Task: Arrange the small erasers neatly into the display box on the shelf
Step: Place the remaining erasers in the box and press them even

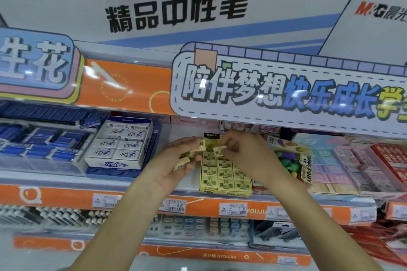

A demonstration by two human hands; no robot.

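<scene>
A yellow display box [224, 191] stands on the shelf, filled with rows of small yellow erasers [225, 174] printed with a rabbit. My left hand [176, 160] hovers just left of the box and grips several loose yellow erasers [182, 164]. My right hand [244, 152] is above the back of the box and pinches one small yellow eraser [220, 149] between thumb and fingers. The two hands almost touch over the box's rear rows.
A white eraser box [119, 145] stands to the left, blue packs [39, 141] further left. A pack of colourful erasers [293, 158] leans right of the yellow box, pastel and red boxes [352, 165] beyond. A sign panel [286, 90] overhangs the shelf. Price tags [233, 209] line the orange edge.
</scene>
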